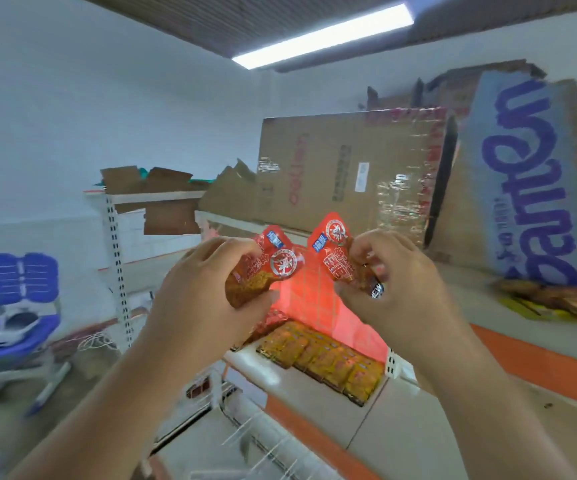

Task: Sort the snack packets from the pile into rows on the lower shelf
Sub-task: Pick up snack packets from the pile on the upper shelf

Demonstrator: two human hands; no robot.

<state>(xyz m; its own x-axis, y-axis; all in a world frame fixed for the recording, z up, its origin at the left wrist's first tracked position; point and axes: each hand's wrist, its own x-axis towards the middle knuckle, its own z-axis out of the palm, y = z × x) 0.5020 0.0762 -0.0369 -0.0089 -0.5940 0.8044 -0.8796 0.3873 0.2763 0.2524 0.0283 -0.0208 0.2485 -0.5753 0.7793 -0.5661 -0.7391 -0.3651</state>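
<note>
Both red snack packets look light, soft and slick: thin glossy film around a flat brown filling. They will likely bend and slide rather than break. The sealed top edge is floppy, so the firmer filled lower half is the better place to hold them.

The left hand [211, 289] curls its fingers round the filled bottom of the left packet [273, 265]. The right hand [394, 282] pinches the right packet [332, 251] by its side, between thumb and fingertips. A dark scrap shows under that packet, and I cannot tell what it is.

Both hands are raised with forearms angled inward, and the packets are close together but apart. They are above the lower shelf [242, 358], where yellow packets [328, 362] lie in rows. The pile [557, 299] lies well to the right, in front of leaning cardboard boxes [346, 168].
</note>
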